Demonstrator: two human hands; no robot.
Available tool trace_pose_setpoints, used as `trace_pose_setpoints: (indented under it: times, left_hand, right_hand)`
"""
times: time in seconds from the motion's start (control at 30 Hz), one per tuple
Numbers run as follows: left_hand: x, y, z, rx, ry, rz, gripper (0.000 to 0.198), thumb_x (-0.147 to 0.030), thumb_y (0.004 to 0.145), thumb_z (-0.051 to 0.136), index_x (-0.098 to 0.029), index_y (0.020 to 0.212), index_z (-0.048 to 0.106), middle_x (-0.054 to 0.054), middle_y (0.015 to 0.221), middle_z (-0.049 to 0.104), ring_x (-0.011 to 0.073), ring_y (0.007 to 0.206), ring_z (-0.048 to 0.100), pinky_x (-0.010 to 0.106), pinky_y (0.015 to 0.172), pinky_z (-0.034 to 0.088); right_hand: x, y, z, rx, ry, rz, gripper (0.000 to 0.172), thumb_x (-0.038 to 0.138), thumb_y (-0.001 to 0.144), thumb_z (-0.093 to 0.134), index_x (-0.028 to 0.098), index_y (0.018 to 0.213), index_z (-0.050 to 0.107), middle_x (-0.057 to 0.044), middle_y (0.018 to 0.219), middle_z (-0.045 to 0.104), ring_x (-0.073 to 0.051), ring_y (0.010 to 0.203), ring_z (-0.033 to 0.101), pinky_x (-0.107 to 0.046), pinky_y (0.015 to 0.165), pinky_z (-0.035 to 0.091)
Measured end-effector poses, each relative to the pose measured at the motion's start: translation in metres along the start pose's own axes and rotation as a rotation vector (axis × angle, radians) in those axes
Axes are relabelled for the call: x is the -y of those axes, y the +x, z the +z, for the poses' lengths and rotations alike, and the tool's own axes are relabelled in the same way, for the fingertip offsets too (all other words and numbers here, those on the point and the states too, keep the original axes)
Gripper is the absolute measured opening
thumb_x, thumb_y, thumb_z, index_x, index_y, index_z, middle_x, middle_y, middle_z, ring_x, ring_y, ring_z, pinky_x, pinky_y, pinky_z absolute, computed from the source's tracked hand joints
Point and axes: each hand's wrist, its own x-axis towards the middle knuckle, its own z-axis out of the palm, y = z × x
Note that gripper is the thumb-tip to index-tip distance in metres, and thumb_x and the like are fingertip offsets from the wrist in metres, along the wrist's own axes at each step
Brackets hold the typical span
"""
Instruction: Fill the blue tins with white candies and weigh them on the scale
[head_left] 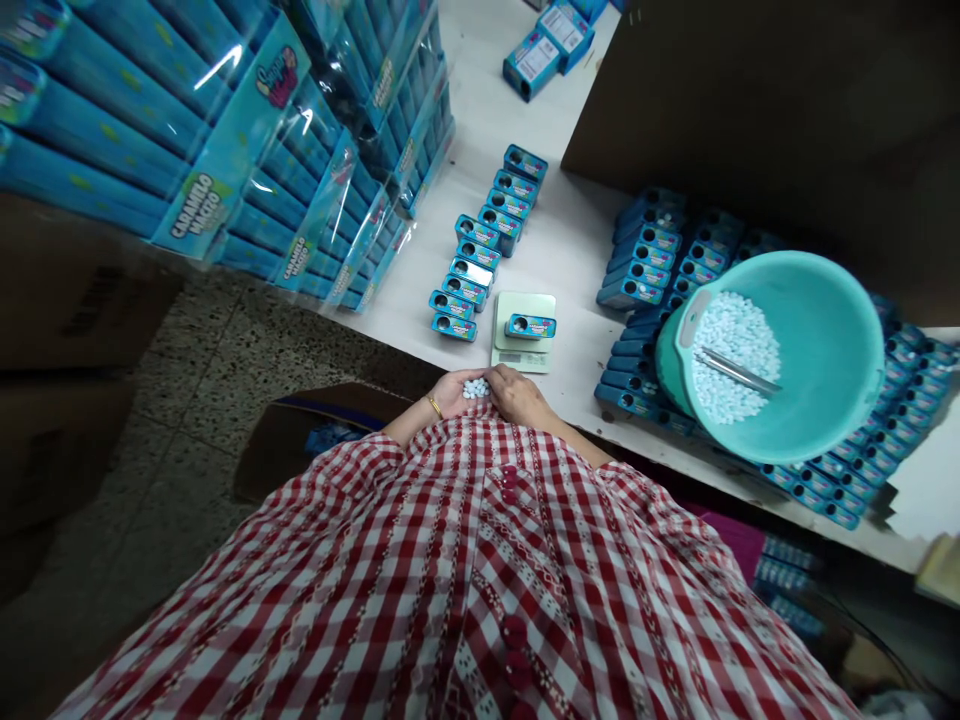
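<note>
My left hand (451, 393), with a gold bangle at its wrist, is cupped around a small heap of white candies (475, 388) at the table's front edge. Against the heap's right side rests my right hand (517, 397), its fingers curled together; whatever their tips pinch is hidden. Just beyond the hands is a pale kitchen scale (523, 358). On its platform stands one blue candy box (531, 326) with a dark round opening in its top. Left of the scale, two staggered rows of similar blue boxes (463, 290) stand upright.
At right, a turquoise tub (817, 350) of white candies with a metal scoop (739, 370) sits over many packed blue boxes (637, 400). Wrapped display packs (247, 180) are stacked at left. A dark brown panel (750, 110) rises behind. Several boxes (532, 62) lie at the back.
</note>
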Motion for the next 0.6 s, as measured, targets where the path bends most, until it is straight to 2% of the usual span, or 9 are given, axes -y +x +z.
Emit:
trace_pose_setpoints:
  times: [0.17, 0.3, 0.4, 0.5, 0.6]
  left_hand:
    - [-0.013, -0.005, 0.026, 0.092, -0.032, 0.081, 0.030, -0.009, 0.086, 0.037, -0.006, 0.084, 0.067, 0.009, 0.069, 0.069, 0.0157, 0.066, 0.065, 0.032, 0.080, 0.053]
    - [-0.023, -0.002, 0.039, 0.135, -0.091, 0.166, 0.032, -0.009, 0.085, 0.037, -0.003, 0.100, 0.064, 0.012, 0.078, 0.070, 0.0185, 0.080, 0.067, 0.034, 0.085, 0.052]
    - [-0.029, 0.003, 0.042, 0.133, -0.125, 0.186, 0.035, -0.009, 0.084, 0.037, -0.002, 0.109, 0.061, 0.014, 0.084, 0.070, 0.0205, 0.089, 0.066, 0.033, 0.085, 0.052]
    - [-0.032, 0.007, 0.041, 0.146, -0.149, 0.196, 0.036, -0.009, 0.084, 0.038, -0.001, 0.112, 0.058, 0.015, 0.089, 0.070, 0.0212, 0.095, 0.065, 0.031, 0.085, 0.052]
    - [-0.031, 0.009, 0.039, 0.166, -0.145, 0.198, 0.036, -0.009, 0.084, 0.038, 0.000, 0.111, 0.058, 0.016, 0.091, 0.069, 0.0215, 0.096, 0.065, 0.031, 0.085, 0.052]
  right_hand:
    - [-0.010, 0.007, -0.021, -0.112, 0.014, 0.027, 0.027, 0.016, 0.089, 0.040, 0.014, 0.112, 0.053, -0.012, 0.103, 0.058, -0.020, 0.092, 0.055, -0.028, 0.074, 0.044]
    - [-0.030, 0.020, -0.039, -0.281, 0.097, 0.119, 0.021, 0.019, 0.087, 0.042, 0.014, 0.099, 0.059, -0.010, 0.095, 0.061, -0.018, 0.088, 0.056, -0.027, 0.074, 0.043]
    - [-0.049, 0.029, -0.046, -0.414, 0.158, 0.162, 0.020, 0.017, 0.084, 0.045, 0.016, 0.097, 0.060, -0.008, 0.092, 0.062, -0.017, 0.084, 0.057, -0.027, 0.074, 0.044]
    - [-0.060, 0.031, -0.051, -0.421, 0.149, 0.169, 0.020, 0.018, 0.084, 0.045, 0.016, 0.095, 0.062, -0.008, 0.092, 0.062, -0.018, 0.082, 0.058, -0.027, 0.073, 0.044]
    - [-0.058, 0.024, -0.051, -0.458, 0.171, 0.136, 0.024, 0.021, 0.088, 0.042, 0.016, 0.099, 0.063, -0.010, 0.098, 0.062, -0.017, 0.088, 0.058, -0.028, 0.078, 0.045]
